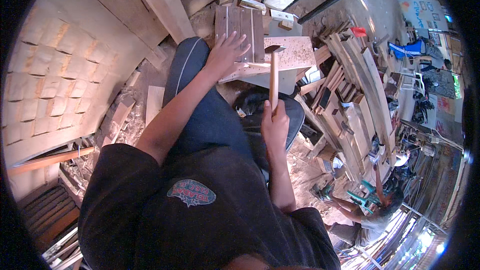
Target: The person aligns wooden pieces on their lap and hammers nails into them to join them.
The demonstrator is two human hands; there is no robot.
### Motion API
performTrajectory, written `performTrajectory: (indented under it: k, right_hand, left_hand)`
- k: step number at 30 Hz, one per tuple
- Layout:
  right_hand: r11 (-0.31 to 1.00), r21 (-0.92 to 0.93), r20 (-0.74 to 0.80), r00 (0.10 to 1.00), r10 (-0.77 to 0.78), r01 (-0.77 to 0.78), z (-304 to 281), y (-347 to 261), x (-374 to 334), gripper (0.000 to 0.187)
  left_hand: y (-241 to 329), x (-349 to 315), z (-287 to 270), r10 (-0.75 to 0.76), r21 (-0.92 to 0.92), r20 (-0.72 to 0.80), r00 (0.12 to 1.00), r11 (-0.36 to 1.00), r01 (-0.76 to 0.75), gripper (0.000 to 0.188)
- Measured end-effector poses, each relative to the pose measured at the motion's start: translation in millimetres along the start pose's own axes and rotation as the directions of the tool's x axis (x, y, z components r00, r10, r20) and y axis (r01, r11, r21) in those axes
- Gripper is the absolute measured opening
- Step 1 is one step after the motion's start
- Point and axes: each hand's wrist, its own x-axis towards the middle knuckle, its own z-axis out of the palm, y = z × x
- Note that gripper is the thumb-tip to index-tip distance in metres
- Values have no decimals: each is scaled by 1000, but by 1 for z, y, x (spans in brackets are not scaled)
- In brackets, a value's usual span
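Note:
My left hand (226, 55) lies with fingers spread on a dark brown slatted wooden panel (251, 32), which has pale strips between its slats. My right hand (275, 125) is wrapped round the lower handle of a hammer (274, 77). The hammer stands nearly upright in view, its dark head beside the panel's right edge and over a pale, speckled wooden board (299, 52). Whether the head touches the board I cannot tell. Part of the panel rests on this board, in front of my bent knees.
Small wood blocks (286, 16) lie behind the panel. Long planks (367, 80) and offcuts are piled at the right. A wide board (157, 2) leans at the upper left. Another person (367, 220) crouches at the lower right near a green stool (364, 197).

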Motion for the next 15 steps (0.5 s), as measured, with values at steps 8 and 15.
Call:
performTrajectory:
  k: [8, 15]
  right_hand:
    - [986, -160, -9, 999, 51, -52, 10, 23, -2, 29]
    - [989, -143, 55, 997, 50, -42, 6, 10, -3, 25]
  left_hand:
    - [1, 3, 1, -17, -61, 34, 999, 998, 19, 70]
    - [-1, 2, 0, -56, -49, 66, 996, 997, 60, 67]
